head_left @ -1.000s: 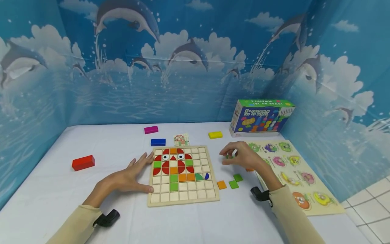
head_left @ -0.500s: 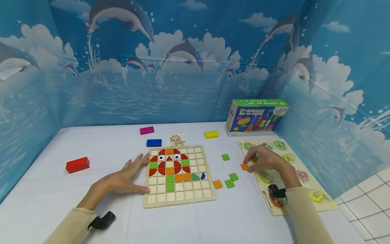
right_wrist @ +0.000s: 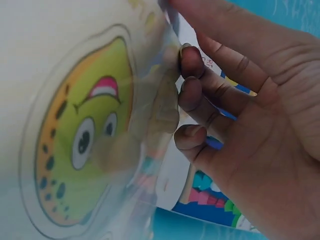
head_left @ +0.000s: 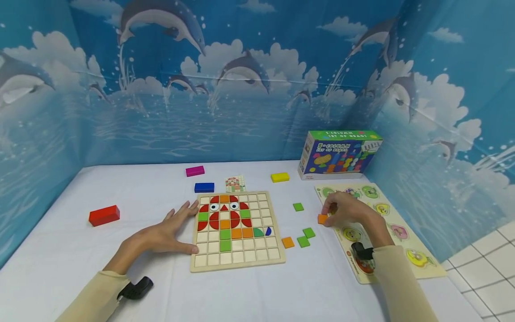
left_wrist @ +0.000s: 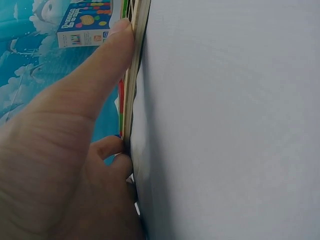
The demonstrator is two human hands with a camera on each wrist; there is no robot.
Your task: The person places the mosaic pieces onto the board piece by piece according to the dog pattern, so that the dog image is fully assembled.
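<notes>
My left hand (head_left: pixel 166 235) rests at the left edge of a wooden grid board (head_left: pixel 238 258), fingers spread, thumb on its side. Up close in the left wrist view the thumb (left_wrist: pixel 112 52) touches the board's edge. Red, orange and green tiles with two eye tiles (head_left: pixel 214 207) form a figure in the grid, beside a green quarter piece (head_left: pixel 258 232) and a blue piece (head_left: pixel 268 231). My right hand (head_left: pixel 348 210) pinches an orange square tile (head_left: pixel 322 218), tilted up at the left edge of a fruit puzzle board (head_left: pixel 386 250). In the right wrist view, that tile is hidden.
Green tiles (head_left: pixel 298 207) and another orange tile (head_left: pixel 288 242) lie between the boards. A picture card (head_left: pixel 235 183) and blue (head_left: pixel 204 187), magenta (head_left: pixel 195 171), yellow (head_left: pixel 280 177) and red blocks (head_left: pixel 104 215) lie around the grid. A toy box (head_left: pixel 339 156) stands behind the puzzle.
My right hand has moved right from above a green tile to the orange tile and now pinches it, tipping it up. The left hand has stayed at the board's edge.
</notes>
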